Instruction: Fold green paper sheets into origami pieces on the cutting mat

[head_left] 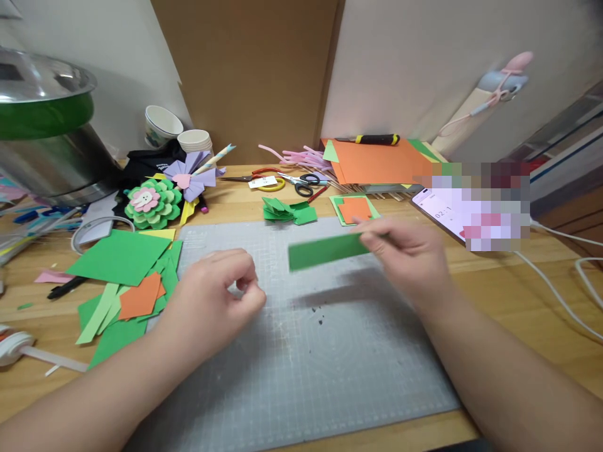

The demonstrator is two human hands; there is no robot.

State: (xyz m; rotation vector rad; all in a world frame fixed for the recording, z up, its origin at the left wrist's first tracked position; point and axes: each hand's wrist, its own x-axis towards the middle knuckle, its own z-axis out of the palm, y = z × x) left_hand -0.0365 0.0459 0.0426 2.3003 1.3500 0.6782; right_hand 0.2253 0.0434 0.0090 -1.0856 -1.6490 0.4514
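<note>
My right hand [409, 257] pinches one end of a green paper strip [325, 250] between thumb and fingers. The strip points left and hangs above the grey cutting mat [377, 364], casting a shadow on it. My left hand [223, 295] is closed over the mat's left part, thumb and forefinger curled together, with nothing visible in it. A gap separates it from the strip's free end. Folded green paper pieces [288, 211] lie at the mat's far edge, and orange and light-green paper squares [354, 209] lie right of them.
Green sheets [125, 254] and orange scraps [140, 296] lie at left. Behind stand a green paper flower [153, 204], a purple paper flower [191, 179], scissors [306, 182] and paper cups [162, 125]. Orange sheets [377, 166] and a phone [443, 216] with white cables lie at right.
</note>
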